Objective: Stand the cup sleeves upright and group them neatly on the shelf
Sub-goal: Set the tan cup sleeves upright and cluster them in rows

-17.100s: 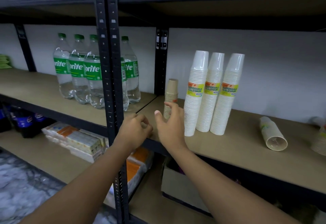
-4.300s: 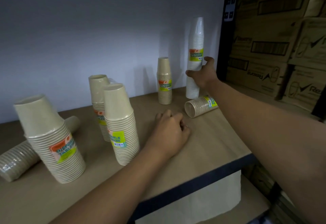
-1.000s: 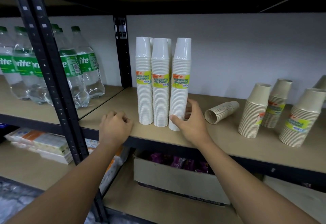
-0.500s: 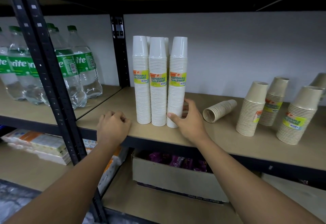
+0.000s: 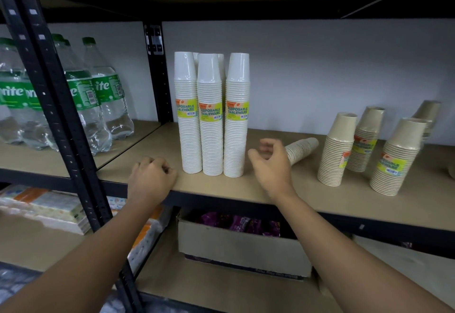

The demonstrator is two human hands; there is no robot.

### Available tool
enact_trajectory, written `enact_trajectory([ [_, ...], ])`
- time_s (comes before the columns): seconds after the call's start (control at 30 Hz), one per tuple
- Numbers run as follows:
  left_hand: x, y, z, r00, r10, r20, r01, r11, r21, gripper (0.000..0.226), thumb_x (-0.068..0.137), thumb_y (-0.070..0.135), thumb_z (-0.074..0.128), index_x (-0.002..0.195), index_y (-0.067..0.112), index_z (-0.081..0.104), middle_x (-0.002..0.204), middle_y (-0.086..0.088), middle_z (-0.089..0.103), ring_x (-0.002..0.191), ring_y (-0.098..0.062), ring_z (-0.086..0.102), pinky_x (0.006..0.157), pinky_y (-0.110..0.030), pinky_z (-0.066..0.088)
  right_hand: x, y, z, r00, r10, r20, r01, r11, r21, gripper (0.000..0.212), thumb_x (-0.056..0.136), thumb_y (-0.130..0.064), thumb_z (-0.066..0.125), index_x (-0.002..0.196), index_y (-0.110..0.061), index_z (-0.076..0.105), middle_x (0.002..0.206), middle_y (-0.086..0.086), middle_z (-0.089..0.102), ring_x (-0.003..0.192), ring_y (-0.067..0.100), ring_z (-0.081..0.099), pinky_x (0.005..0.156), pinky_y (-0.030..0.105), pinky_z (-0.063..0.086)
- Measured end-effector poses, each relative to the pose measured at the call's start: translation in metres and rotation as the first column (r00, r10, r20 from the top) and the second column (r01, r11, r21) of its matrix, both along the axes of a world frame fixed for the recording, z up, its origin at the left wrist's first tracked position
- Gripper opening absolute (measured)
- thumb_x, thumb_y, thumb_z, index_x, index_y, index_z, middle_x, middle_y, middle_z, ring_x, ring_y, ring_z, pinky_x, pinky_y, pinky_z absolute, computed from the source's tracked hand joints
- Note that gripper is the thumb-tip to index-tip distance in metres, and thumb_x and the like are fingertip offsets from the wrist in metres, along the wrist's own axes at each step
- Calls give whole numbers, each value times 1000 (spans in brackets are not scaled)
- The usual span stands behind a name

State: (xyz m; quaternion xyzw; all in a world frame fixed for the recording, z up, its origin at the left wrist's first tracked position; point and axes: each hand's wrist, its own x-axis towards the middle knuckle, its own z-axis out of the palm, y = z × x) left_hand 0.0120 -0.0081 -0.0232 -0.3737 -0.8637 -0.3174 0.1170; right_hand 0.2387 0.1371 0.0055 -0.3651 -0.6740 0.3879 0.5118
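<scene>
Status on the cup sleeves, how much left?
Done: white sleeves stand upright, tightly grouped on the shelf. In hand: nothing; right hand hovers open beside them, left hand rests fisted at the shelf edge. Left: one tan sleeve lies on its side; the upright tan sleeves stand spread apart.

2 forearms show, both bare along the whole length in view, slim and smooth, each narrowing to the wrist. The left forearm [image 5: 81, 263] enters at the near left corner and the right forearm [image 5: 344, 246] at the near right, where the frame edge cuts them. The left hand [image 5: 152, 176] and right hand [image 5: 272, 165] are bare as well.
</scene>
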Motion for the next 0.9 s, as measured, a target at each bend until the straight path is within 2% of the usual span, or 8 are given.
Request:
enact_trajectory([
  [0.1, 11, 0, 4, 1000, -16, 1, 16, 1000, 4, 16, 86, 34, 57, 90, 23, 68, 104, -4, 61, 103, -31, 50, 87, -41, 45, 13, 11, 4, 976, -203, 74, 198, 978, 72, 35, 84, -32, 66, 116, -20, 60, 117, 2, 57, 109, 19, 55, 96, 36, 46],
  [0.17, 18, 1, 5, 1000, -21, -4, 21, 1000, 18, 17, 85, 35, 58, 88, 22, 68, 102, -4, 61, 102, -31, 50, 86, -41, 45, 18, 18, 4, 929, -295, 225, 274, 954, 118, 42, 86, -35, 64, 125, -20, 60, 125, 8, 50, 120, 28, 44, 104, 40, 38],
  [0.23, 23, 2, 3, 999, -35, 1, 35, 999, 28, 16, 84, 35, 58, 84, 21, 66, 100, -4, 61, 99, -31, 50, 86, -42, 46, 19, 22, 2, 855, -361, 373, 325, 932, 158, 51, 87, -40, 62, 135, -22, 57, 136, 11, 42, 124, 35, 37, 105, 44, 33],
  [0.33, 30, 2, 1, 999, -46, 5, 46, 999, 17, 15, 84, 36, 58, 79, 24, 62, 97, -2, 59, 97, -29, 48, 85, -42, 45, 20, 28, -2, 796, -383, 468, 358, 922, 146, 54, 87, -45, 61, 134, -20, 59, 139, 11, 38, 123, 37, 35, 102, 44, 34],
  [0.57, 35, 0, 1, 999, -40, 7, 40, 998, 40, 16, 85, 35, 58, 74, 24, 58, 94, -4, 58, 96, -30, 47, 83, -42, 44, 22, 26, -4, 847, -361, 391, 329, 933, 149, 38, 87, -45, 66, 109, -15, 62, 131, 14, 40, 120, 35, 34, 98, 37, 30],
  [0.67, 36, -1, 1, 999, -31, -8, 31, 999, 32, 17, 86, 35, 57, 74, 24, 56, 95, -5, 58, 95, -31, 47, 84, -42, 43, 24, 25, -5, 867, -339, 364, 309, 941, 142, 27, 88, -37, 67, 101, -15, 60, 128, 14, 41, 118, 36, 38, 97, 37, 32],
  [0.77, 34, -1, 0, 999, -40, -14, 40, 999, 25, 17, 86, 36, 56, 79, 22, 62, 96, -3, 58, 96, -30, 48, 85, -42, 44, 25, 23, -4, 888, -302, 346, 282, 953, 110, 39, 84, -29, 69, 118, -14, 56, 128, 16, 42, 119, 38, 43, 98, 37, 35],
  [0.9, 34, -1, 1, 997, -74, -29, 75, 997, 16, 17, 87, 35, 55, 75, 24, 57, 92, -1, 55, 93, -29, 48, 81, -41, 45, 25, 22, 2, 866, -222, 449, 238, 971, 21, 54, 83, -41, 65, 130, -19, 54, 127, 15, 49, 120, 36, 47, 97, 37, 40],
])
